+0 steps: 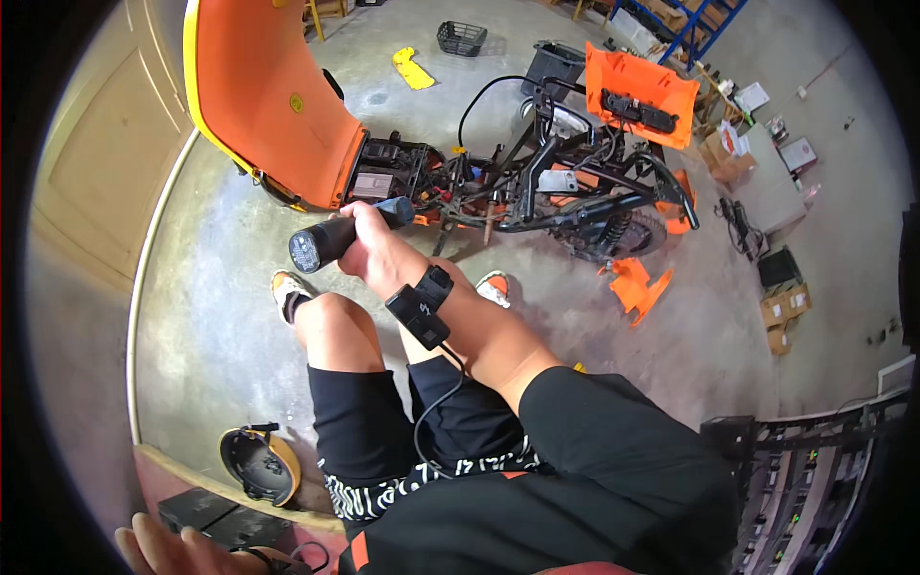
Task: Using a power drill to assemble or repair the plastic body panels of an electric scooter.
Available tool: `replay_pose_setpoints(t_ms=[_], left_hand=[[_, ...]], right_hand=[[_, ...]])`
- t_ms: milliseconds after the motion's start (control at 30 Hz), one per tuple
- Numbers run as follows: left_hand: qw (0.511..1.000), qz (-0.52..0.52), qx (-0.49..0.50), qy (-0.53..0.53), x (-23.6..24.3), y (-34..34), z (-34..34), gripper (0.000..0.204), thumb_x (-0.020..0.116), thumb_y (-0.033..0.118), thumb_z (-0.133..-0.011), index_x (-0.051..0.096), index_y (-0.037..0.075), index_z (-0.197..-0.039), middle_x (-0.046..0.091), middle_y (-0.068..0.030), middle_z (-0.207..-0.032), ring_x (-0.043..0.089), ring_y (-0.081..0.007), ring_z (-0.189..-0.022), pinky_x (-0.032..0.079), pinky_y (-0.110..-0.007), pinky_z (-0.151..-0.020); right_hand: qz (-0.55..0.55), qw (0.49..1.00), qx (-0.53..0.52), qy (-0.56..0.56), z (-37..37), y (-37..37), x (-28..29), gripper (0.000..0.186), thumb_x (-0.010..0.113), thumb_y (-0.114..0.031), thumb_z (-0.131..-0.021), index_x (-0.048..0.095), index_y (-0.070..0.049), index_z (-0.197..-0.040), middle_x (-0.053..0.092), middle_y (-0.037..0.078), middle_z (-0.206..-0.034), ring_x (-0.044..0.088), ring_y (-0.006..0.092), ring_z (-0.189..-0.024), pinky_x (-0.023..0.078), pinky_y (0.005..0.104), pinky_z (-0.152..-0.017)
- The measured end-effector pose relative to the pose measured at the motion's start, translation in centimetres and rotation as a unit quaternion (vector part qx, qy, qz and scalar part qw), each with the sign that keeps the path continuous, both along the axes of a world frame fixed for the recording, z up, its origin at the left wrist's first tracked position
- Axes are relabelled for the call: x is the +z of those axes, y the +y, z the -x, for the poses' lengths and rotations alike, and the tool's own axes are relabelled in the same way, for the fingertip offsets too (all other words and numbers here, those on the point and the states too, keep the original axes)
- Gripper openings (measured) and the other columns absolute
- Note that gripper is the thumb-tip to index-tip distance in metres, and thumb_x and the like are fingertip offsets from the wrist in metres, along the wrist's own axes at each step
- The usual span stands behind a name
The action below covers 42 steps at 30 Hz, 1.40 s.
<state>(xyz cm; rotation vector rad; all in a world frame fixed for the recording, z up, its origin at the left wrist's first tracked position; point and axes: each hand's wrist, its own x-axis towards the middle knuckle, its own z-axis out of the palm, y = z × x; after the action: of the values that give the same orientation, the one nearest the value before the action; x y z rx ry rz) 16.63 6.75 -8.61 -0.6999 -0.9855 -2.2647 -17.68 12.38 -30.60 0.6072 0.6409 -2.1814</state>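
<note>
My right hand (371,244) is closed around a black, cylindrical power tool (331,241) with a round labelled end toward the lower left and a dark blue far end. The tool is in front of a partly stripped scooter (537,182), near its exposed floor section (383,172) of black parts and wiring; whether it touches cannot be told. At the lower left edge, my left hand (177,551) is raised with its fingers apart, holding nothing. The scooter's tall orange front panel (287,91) rises at the left, and its bare black frame extends right.
Loose orange panels (634,289) lie right of the scooter. Behind it are a yellow piece (412,69), a black basket (462,38) and a dark bin (554,67). A yellow helmet (261,467) rests near my left leg. Cardboard boxes (786,307) are at right.
</note>
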Motion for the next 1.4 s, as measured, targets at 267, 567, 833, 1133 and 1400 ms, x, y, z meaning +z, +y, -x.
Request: replay_pose_setpoints(t_ms=[267,567,833,1133,1400], left_hand=[[0.968,0.06,0.175,-0.169,-6.1,-7.0,-2.2,0.026,0.067,0.024,-0.084,0.064,0.008,-0.104,0.05,-0.0038,-0.092,0.042,-0.0179,-0.085,0.031,-0.033,-0.066],[0.941,-0.034,0.154,-0.298,-13.4,-11.7,-7.3,0.015,0.054,0.02,-0.095,0.057,0.005,-0.097,0.048,-0.0029,-0.103,0.044,-0.0162,-0.093,0.036,-0.031,-0.074],[0.944,-0.063,0.184,-0.266,-14.2,-10.2,-10.4,0.014,0.057,0.02,-0.09,0.062,0.007,-0.09,0.052,-0.0015,-0.105,0.047,-0.0173,-0.094,0.037,-0.032,-0.074],[0.942,-0.083,0.212,-0.245,-15.0,-9.1,-12.7,0.012,0.056,0.019,-0.087,0.053,0.01,-0.092,0.05,-0.0025,-0.1,0.042,-0.0185,-0.092,0.035,-0.032,-0.075],[0.908,-0.278,0.16,-0.27,-14.3,-8.2,-10.0,0.022,0.053,0.011,-0.09,0.055,0.01,-0.112,0.058,-0.0074,-0.103,0.051,-0.0185,-0.083,0.04,-0.031,-0.072]], right_hand=[[-0.043,0.998,0.022,0.036,0.2,-0.7,-0.6,0.021,0.054,-0.033,-0.075,0.053,-0.013,-0.081,0.054,0.006,-0.075,0.053,0.0214,-0.074,0.04,0.0349,-0.073],[-0.104,0.994,-0.002,-0.024,1.2,-2.7,-1.8,0.015,0.058,-0.022,-0.075,0.052,-0.01,-0.082,0.058,0.008,-0.073,0.056,0.0242,-0.067,0.045,0.0378,-0.066],[0.072,0.978,0.146,0.129,-4.0,1.2,5.6,0.017,0.055,-0.005,-0.08,0.047,0.003,-0.092,0.058,0.013,-0.07,0.06,0.0204,-0.058,0.054,0.0353,-0.058],[-0.187,0.877,0.276,0.345,-16.2,21.4,17.0,0.02,0.062,-0.012,-0.081,0.059,-0.001,-0.098,0.063,0.008,-0.084,0.06,0.0139,-0.064,0.051,0.0273,-0.06],[-0.575,0.614,0.159,0.517,-18.4,33.4,7.6,0.033,0.082,-0.018,-0.07,0.061,0.001,-0.087,0.061,0.003,-0.073,0.056,0.0104,-0.064,0.047,0.0292,-0.058]])
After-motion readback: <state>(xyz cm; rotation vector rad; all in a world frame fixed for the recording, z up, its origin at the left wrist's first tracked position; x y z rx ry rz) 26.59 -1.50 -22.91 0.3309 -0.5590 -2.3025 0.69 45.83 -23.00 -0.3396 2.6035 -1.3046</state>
